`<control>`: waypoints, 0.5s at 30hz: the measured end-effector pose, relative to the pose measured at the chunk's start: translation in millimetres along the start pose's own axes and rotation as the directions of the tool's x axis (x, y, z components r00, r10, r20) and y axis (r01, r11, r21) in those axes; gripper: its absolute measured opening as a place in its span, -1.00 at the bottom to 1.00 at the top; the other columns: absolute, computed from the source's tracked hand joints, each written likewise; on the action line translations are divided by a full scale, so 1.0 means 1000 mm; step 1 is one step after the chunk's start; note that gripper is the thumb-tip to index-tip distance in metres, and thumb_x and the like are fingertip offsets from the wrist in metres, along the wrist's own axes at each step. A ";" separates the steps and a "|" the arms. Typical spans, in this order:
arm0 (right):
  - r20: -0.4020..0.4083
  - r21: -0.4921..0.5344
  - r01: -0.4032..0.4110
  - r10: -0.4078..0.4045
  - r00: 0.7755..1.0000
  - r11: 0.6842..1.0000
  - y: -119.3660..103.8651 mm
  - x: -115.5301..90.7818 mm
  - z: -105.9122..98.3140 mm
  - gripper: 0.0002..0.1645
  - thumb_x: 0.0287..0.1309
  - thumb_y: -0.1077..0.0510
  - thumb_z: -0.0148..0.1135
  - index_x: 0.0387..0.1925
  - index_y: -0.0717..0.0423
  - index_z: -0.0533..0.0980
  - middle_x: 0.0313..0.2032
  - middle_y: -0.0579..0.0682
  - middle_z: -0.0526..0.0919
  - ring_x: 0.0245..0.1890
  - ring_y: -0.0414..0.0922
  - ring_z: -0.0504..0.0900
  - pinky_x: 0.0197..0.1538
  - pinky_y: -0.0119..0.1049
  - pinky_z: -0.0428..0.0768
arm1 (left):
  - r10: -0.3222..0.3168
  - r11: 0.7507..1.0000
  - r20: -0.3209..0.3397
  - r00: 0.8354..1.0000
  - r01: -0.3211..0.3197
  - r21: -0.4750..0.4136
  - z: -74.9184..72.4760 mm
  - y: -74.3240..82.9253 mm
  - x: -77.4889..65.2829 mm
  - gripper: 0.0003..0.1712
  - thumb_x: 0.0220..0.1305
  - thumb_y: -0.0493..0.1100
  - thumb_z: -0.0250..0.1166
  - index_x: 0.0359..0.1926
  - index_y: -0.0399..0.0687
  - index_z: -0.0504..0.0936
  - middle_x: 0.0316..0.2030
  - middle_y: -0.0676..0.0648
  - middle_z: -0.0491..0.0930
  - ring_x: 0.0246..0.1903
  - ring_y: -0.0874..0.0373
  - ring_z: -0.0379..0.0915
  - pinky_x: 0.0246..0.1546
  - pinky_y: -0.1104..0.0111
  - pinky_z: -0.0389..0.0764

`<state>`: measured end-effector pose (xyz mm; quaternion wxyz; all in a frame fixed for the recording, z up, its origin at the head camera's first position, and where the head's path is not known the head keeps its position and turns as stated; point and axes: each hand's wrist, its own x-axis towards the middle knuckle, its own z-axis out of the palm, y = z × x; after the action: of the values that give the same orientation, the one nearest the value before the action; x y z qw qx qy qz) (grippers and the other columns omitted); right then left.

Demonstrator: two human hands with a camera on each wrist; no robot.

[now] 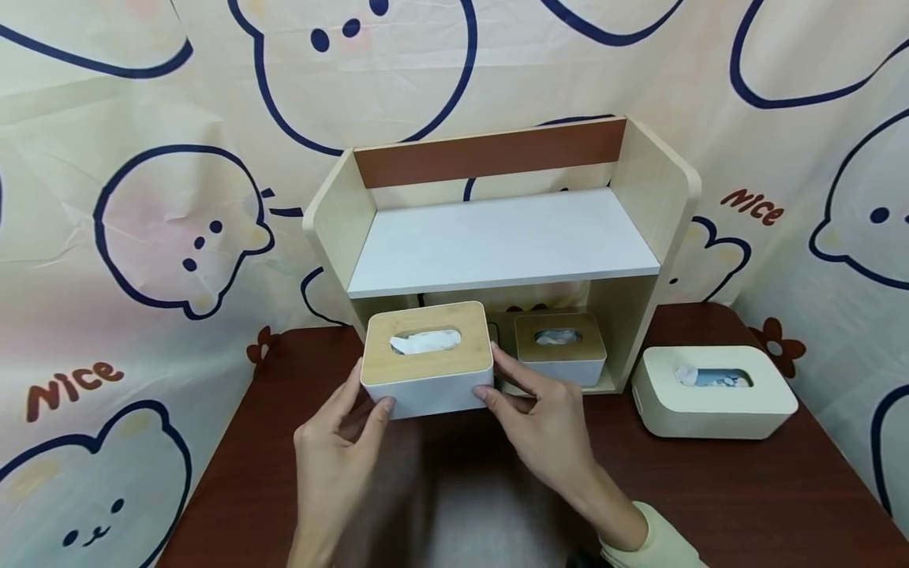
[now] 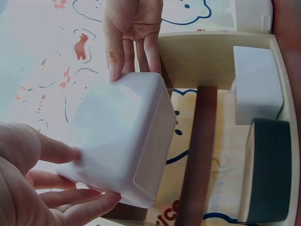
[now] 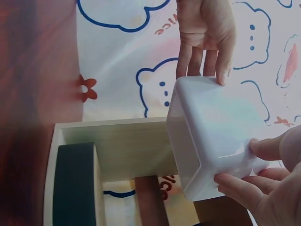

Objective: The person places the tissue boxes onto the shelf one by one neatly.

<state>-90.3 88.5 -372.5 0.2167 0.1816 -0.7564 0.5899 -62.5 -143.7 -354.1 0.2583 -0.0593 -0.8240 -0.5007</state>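
Note:
A white tissue box (image 1: 433, 396) with a light wooden lid and a tissue in its slot is held up before the shelf unit, tilted so its lid faces the head camera. My left hand (image 1: 334, 454) grips its left end, thumb on the front. At the right end, my right hand (image 1: 547, 422) holds it with thumb and fingers. Both wrist views show the box's smooth white underside and side (image 2: 113, 122), (image 3: 225, 117). A second wooden-lidded tissue box (image 1: 561, 368) sits in the lower compartment, behind and right of the held one.
The two-tier shelf unit (image 1: 497, 241) stands on a dark brown table (image 1: 710, 497). An off-white tissue box (image 1: 717, 418) lies right of it. In the lower compartment, a dark green box-like thing (image 2: 270, 172) shows in the wrist views. A bear-print cloth (image 1: 177, 347) hangs behind.

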 end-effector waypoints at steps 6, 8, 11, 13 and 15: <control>0.016 0.009 0.017 -0.017 1.000 1.000 -0.012 0.008 -0.003 -0.29 0.17 0.31 0.60 0.37 0.12 0.60 0.23 0.10 0.72 0.19 -0.10 0.73 -0.01 -0.27 0.79 | 0.017 1.000 -0.014 1.000 -0.017 -0.023 -0.005 0.008 0.005 -0.17 0.26 -0.51 0.48 0.51 -0.08 0.50 0.36 -0.16 0.63 0.16 0.01 0.70 0.00 0.39 0.67; 0.016 0.000 0.022 -0.022 1.000 1.000 -0.015 0.010 -0.004 -0.29 0.18 0.30 0.60 0.37 0.12 0.60 0.26 0.08 0.71 0.21 -0.10 0.72 -0.02 -0.29 0.79 | 0.023 0.999 -0.016 1.000 -0.023 -0.029 -0.007 0.010 0.007 -0.17 0.26 -0.51 0.48 0.51 -0.08 0.50 0.37 -0.15 0.63 0.18 0.03 0.68 0.01 0.41 0.66; 0.014 -0.008 0.032 -0.032 0.999 0.999 -0.020 0.014 -0.005 -0.29 0.17 0.31 0.60 0.36 0.13 0.60 0.25 0.10 0.72 0.20 -0.10 0.72 -0.03 -0.32 0.79 | 0.031 0.999 -0.021 0.999 -0.031 -0.031 -0.009 0.013 0.011 -0.19 0.27 -0.50 0.48 0.51 -0.10 0.50 0.38 -0.14 0.61 0.22 0.06 0.65 0.02 0.44 0.65; 0.011 -0.017 0.045 -0.045 0.999 0.999 -0.022 0.017 -0.005 -0.29 0.17 0.32 0.60 0.36 0.15 0.61 0.23 0.12 0.72 0.20 -0.10 0.73 -0.04 -0.34 0.79 | 0.038 0.999 -0.026 0.999 -0.039 -0.020 -0.011 0.016 0.013 -0.19 0.28 -0.49 0.48 0.51 -0.10 0.49 0.39 -0.14 0.60 0.25 0.07 0.62 0.01 0.46 0.65; 0.008 -0.027 0.064 -0.064 0.998 0.998 -0.025 0.020 -0.005 -0.29 0.17 0.32 0.60 0.36 0.16 0.60 0.20 0.14 0.74 0.18 -0.10 0.74 -0.05 -0.37 0.78 | 0.048 0.999 -0.030 0.998 -0.048 -0.011 -0.012 0.018 0.016 -0.20 0.28 -0.48 0.48 0.51 -0.09 0.49 0.40 -0.13 0.59 0.26 0.05 0.61 0.00 0.46 0.64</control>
<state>-93.2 87.4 -339.9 0.2351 0.2050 -0.7590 0.5715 -65.7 -147.9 -327.4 0.2819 -0.0733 -0.8155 -0.5001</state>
